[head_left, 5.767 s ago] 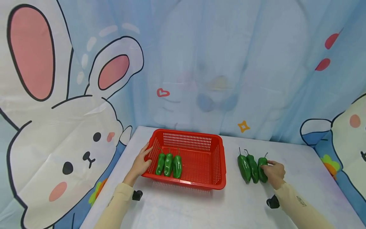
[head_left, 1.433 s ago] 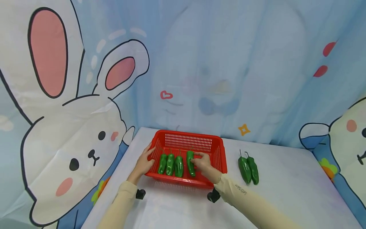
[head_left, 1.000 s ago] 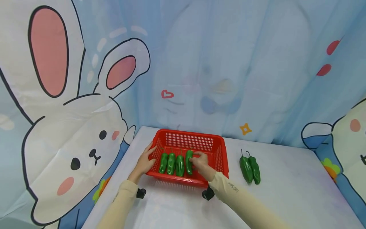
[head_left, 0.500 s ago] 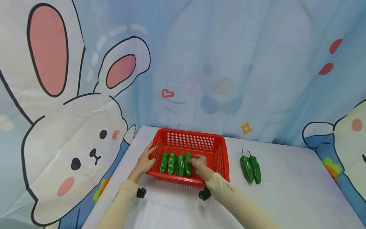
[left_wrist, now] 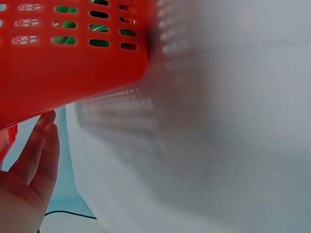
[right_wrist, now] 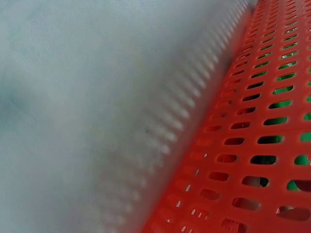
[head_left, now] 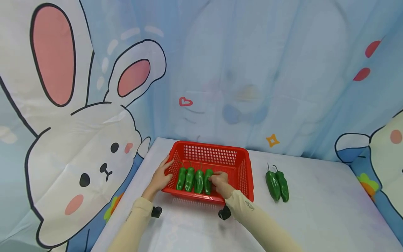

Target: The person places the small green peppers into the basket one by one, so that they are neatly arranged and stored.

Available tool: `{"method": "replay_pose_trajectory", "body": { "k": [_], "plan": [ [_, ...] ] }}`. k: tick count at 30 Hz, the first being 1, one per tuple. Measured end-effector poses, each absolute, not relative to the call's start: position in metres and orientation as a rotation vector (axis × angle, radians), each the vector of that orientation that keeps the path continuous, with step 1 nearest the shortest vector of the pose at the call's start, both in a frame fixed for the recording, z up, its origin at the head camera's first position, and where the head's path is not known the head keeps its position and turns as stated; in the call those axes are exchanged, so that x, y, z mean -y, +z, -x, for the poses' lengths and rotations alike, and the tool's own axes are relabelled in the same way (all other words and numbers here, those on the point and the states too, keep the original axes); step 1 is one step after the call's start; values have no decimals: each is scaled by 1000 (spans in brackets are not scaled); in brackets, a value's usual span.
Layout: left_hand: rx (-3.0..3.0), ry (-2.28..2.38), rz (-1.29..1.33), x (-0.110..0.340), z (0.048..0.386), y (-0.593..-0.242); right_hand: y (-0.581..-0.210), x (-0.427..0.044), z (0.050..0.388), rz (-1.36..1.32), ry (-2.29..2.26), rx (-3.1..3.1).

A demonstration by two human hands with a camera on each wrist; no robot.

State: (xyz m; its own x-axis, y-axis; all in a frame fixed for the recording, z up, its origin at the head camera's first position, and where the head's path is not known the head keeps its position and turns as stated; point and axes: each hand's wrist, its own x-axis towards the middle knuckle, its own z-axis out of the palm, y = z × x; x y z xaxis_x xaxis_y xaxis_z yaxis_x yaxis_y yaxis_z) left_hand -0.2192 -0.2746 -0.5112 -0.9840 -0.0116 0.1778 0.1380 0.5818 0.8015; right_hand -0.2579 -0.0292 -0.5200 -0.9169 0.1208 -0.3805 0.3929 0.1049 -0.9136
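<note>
A red plastic basket (head_left: 217,148) with slotted walls stands on the table. In its left half several green peppers (head_left: 189,179) lie side by side, stems pointing away. The right hand (head_left: 221,183) reaches over the front rim and pinches the rightmost green pepper (head_left: 207,182) of that row, close beside its neighbour. The left hand (head_left: 159,177) rests on the basket's left side with its fingers extended; in the left wrist view its straight fingers (left_wrist: 46,150) touch the rim's outside. Only slotted wall (right_wrist: 262,126) and green behind it show in the right wrist view; the right hand is hidden there.
Two green peppers (head_left: 277,184) lie together on the white tabletop (head_left: 318,196), right of the basket. A blue curtain (head_left: 201,70) with cartoon rabbits hangs behind the table. Black wrist cameras (head_left: 225,212) hang below both wrists.
The right hand has brought one pepper from the group on the table into the basket, then shifted it left beside the row there. The left hand has stayed at the basket's side.
</note>
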Motion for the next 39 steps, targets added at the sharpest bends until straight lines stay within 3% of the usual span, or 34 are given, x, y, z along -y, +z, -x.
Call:
{"method": "replay_pose_trajectory", "body": {
  "k": [14,39],
  "plan": [
    [2654,-1337,112,273,217,-511,-510,21,260,-473,-1774,-2191],
    [2647,-1350,103,272,218,-508,-443,-68,279,-154,-1836,-2056]
  ]
}}
